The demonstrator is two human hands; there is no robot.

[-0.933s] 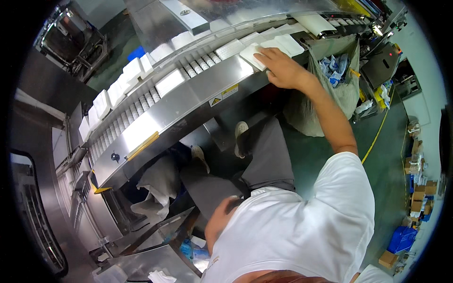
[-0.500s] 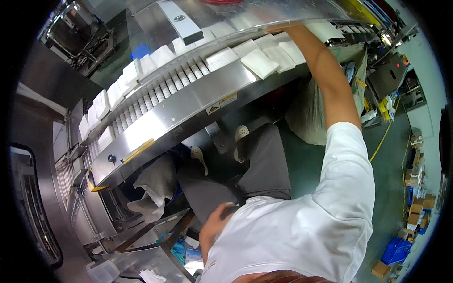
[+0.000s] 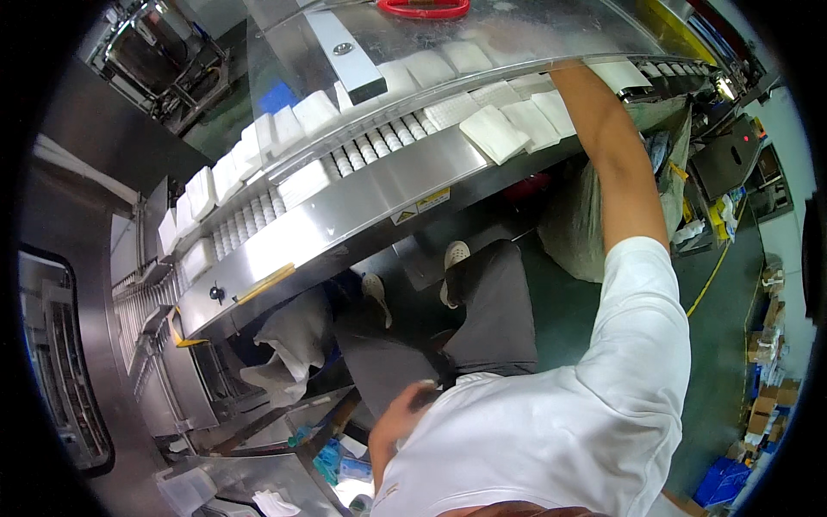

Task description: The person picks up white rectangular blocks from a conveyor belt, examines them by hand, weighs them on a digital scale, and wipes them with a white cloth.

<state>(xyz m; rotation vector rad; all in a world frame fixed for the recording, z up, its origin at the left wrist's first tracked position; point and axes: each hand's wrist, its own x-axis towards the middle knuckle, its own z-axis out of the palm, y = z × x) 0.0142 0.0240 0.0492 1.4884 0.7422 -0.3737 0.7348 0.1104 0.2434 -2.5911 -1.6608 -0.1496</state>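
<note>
Three white pads (image 3: 525, 126) lie side by side on the steel conveyor (image 3: 379, 194), just below where the right forearm (image 3: 607, 164) reaches up past them. They are flat, soft-looking squares with a faint quilted texture, each turned so a corner points down toward the conveyor's front edge. The nearest pad (image 3: 493, 133) overhangs that edge slightly. The trio forms a short row running along the belt, from lower left to upper right.

The right hand itself is hidden behind the clear guard at the top of the machine, so I cannot tell whether its grip is open or closed. The left hand (image 3: 405, 412) sits low near the person's lap, blurred, fingers loosely curled with nothing seen in them.

More white pads (image 3: 258, 142), well over a dozen, ride in a line on the white rollers (image 3: 366, 148) farther left, following the conveyor's curve. A red ring (image 3: 424, 9) lies on the guard above. A crumpled white cloth (image 3: 289, 345) hangs beneath the machine, beside the person's two shoes (image 3: 454, 257).
</note>
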